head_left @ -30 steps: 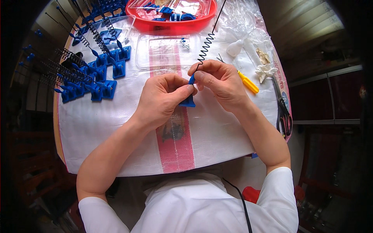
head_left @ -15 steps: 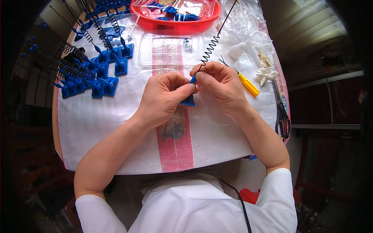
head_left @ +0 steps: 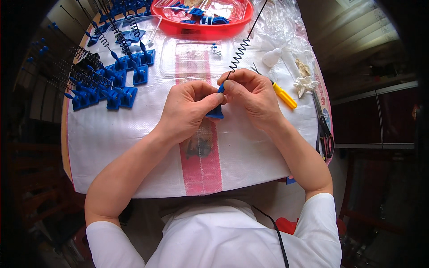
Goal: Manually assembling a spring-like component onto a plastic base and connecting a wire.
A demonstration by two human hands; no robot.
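Observation:
Above the middle of the table, both my hands meet on one small blue plastic stand [head_left: 216,112] with a black coiled wire [head_left: 238,56] rising from it, leaning up and to the right. My left hand [head_left: 184,109] is closed, thumb and fingers pinching the stand, whose flared base shows below them. My right hand [head_left: 254,94] is closed too, pinching the narrow blue sleeve [head_left: 221,88] at the wire's lower end. The fingers partly hide the joint between sleeve and base. Similar blue stands with coiled wires [head_left: 128,97] stand grouped at the left.
A red tray [head_left: 201,30] with blue parts stands at the back. Before it lies a clear plastic tray [head_left: 167,67] with small white and blue pieces [head_left: 216,49]. To the right are a yellow-handled tool [head_left: 285,96], a white squeeze bottle [head_left: 271,58], crumpled tissue [head_left: 305,86] and black-handled scissors [head_left: 325,136].
Both hands keep their grip and have shifted only slightly with the stand. The whole view has moved a little.

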